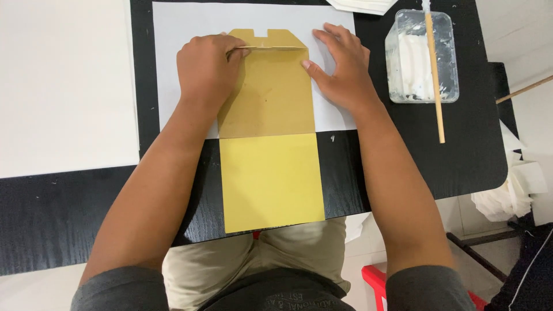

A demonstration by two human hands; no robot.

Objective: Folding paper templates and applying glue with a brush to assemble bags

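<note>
- Paper in a large white sheet [63, 86] lies flat on the far left of the black desk [52, 213], untouched and well apart from both hands.
- Left hand [206, 68] sits at the upper left corner of the brown card piece [268, 92]; its fingers [235, 47] are curled and pressed together, pinching the thin top flap [276, 48] where it turns over along its crease.
- The card piece rests in the middle of the desk, its upper brown half on a pale backing sheet [173, 34], its lower yellow panel [271, 181] reaching over the desk's near edge toward the person's lap. Two small tabs with a notch between them show above the flap.
- As a judgement, the step in hand is folding the top flap down along its crease; the next move seems to call for steady pressure run along the fold while the body of the card is kept from sliding.
- Right hand [344, 68] lies flat just beside the card's right edge, fingers [334, 35] spread on the backing sheet, thumb touching the card's side and steadying it.
- A clear plastic tub [446, 57] stands upright to the right, apart from the right hand; it holds a thick white paste, which could be glue, smeared up the walls.
- A thin wooden stick [435, 75] lies across the tub, its lower end down on the desk beyond the tub's near rim.
- Crumpled white paper [512, 190] sits off the desk's right edge.
</note>
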